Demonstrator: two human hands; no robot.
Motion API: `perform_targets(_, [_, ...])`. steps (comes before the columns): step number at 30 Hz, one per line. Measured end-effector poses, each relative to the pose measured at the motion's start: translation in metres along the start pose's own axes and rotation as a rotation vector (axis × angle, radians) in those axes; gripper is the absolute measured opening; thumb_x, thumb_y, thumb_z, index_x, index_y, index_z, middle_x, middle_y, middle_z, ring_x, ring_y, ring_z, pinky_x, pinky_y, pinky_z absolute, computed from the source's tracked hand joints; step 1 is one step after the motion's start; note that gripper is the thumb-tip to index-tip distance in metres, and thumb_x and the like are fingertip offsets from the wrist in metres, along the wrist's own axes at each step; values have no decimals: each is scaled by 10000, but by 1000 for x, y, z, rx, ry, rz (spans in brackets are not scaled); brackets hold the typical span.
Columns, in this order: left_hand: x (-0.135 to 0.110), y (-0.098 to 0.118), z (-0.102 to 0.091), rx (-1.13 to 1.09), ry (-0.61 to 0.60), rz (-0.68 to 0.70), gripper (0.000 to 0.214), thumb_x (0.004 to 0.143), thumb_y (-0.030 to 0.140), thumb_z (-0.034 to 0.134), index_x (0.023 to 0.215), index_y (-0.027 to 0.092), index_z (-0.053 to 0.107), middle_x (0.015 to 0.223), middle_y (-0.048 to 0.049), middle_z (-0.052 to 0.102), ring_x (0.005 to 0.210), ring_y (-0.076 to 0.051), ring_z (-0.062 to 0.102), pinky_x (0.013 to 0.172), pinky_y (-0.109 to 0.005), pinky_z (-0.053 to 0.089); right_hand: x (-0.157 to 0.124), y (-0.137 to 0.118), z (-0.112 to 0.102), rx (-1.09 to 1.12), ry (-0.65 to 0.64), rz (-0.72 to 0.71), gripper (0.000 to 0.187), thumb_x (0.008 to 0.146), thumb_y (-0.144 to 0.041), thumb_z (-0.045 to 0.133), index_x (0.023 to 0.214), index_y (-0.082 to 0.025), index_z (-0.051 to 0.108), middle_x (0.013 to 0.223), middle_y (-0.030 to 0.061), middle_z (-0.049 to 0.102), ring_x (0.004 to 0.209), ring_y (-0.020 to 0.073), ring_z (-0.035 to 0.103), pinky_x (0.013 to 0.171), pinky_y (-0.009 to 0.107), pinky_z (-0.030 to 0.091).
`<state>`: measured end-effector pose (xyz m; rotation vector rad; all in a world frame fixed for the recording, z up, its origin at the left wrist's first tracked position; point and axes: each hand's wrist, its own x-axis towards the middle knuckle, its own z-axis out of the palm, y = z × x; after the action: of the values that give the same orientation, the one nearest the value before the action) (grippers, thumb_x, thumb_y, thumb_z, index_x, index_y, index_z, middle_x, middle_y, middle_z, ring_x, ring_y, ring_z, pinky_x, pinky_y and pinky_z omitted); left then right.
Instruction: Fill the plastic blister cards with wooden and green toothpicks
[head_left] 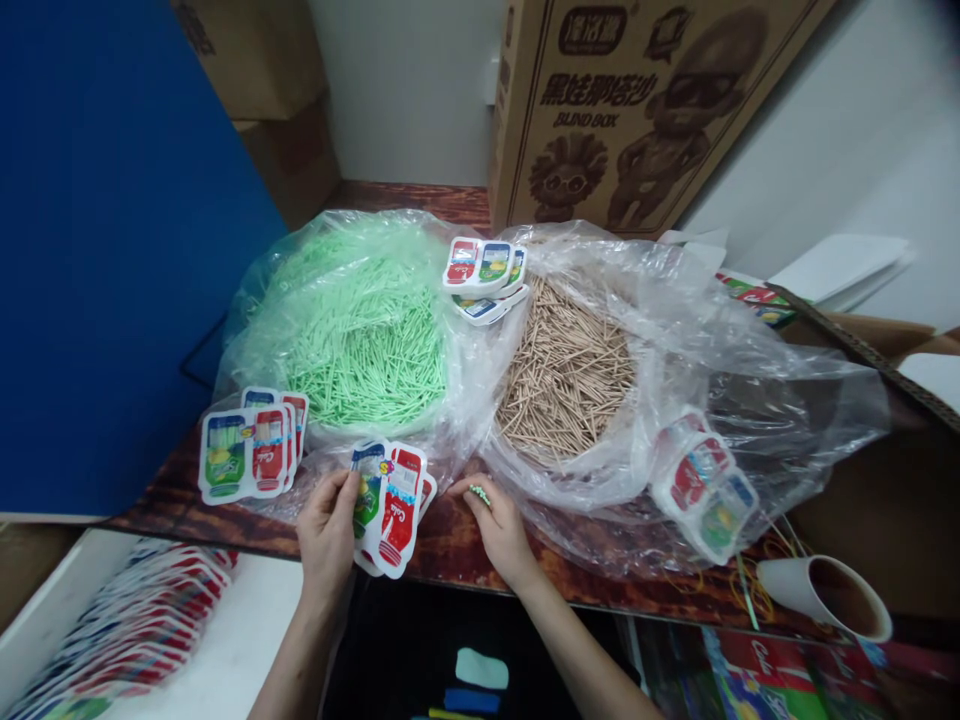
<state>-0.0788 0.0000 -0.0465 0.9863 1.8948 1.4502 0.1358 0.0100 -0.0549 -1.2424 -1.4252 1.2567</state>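
My left hand [328, 515] pinches a small stack of die-cut cards [399, 510] printed with a green bottle and a red cola bottle. Held between the fingers of my right hand [501, 530] is a small bunch of thin green sticks [478, 494], seen end-on. Both hands are over the table's front edge, close together but apart. Beyond my left hand lies a clear plastic bag full of light green sticks [375, 350]. A second clear bag, with brown sticks [566, 370], lies open beyond my right hand.
More cards lie left [238, 455], between the bags [484, 270] and under plastic at right [709, 490]. A paper cup [795, 590] tips near rubber bands. A white box [247, 610] holds stacked cards. A blue panel [112, 250] and large carton [637, 110] stand around.
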Motion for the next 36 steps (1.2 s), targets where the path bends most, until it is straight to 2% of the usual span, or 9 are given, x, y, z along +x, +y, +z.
perform_targets(6, [0,0,1,-1,-19,-2,242,764,410,637,794,178,697,817,-21,681,801,-193,610,771,-293,480,-1,1,0,1,-5,-6,204,926,-264,477,922,-239,680,916,25,691,879,199,630,824,299,440])
perform_targets(10, [0,4,1,16,-39,49,220,775,395,626,776,185,691,836,-28,680,831,-202,617,803,-302,479,0,2,0,-13,-6,-13,208,931,-275,472,917,-229,674,925,31,687,891,199,627,838,299,434])
perform_targets(16, [0,11,-2,24,-213,189,194,792,368,621,773,190,695,875,-43,678,861,-209,626,818,-308,483,1,4,0,-12,-2,-19,214,927,-285,480,911,-205,678,895,33,691,830,190,623,788,287,444])
perform_targets(20, [0,14,-6,-6,-316,207,163,804,331,626,801,197,718,894,-46,679,882,-210,623,806,-296,481,0,0,-3,48,-6,-11,218,918,-317,505,881,-197,683,870,35,697,828,194,627,799,298,450])
perform_targets(23, [-4,17,-4,-53,-412,180,158,814,317,625,811,199,731,892,-55,688,882,-216,625,795,-298,482,5,-14,-8,211,16,50,207,904,-339,541,879,-192,683,886,44,709,867,205,638,836,322,456])
perform_targets(27, [-14,24,8,-139,-495,125,162,809,320,638,796,191,735,885,-68,693,872,-220,625,800,-311,481,25,-54,-17,666,64,121,157,867,-351,614,886,-201,652,946,53,737,964,219,658,964,391,424])
perform_targets(31, [-24,29,22,-236,-558,44,151,803,316,649,791,188,730,911,-61,675,883,-211,615,773,-284,477,44,-91,-17,970,-82,157,123,829,-318,673,849,-205,630,1004,56,742,1051,219,651,1052,427,371])
perform_targets(36, [-29,31,29,-300,-623,-45,152,793,318,662,764,184,728,876,-46,666,840,-196,604,753,-269,467,43,-100,-10,1009,-213,298,139,806,-301,692,816,-190,608,982,70,740,1027,219,655,1014,424,409])
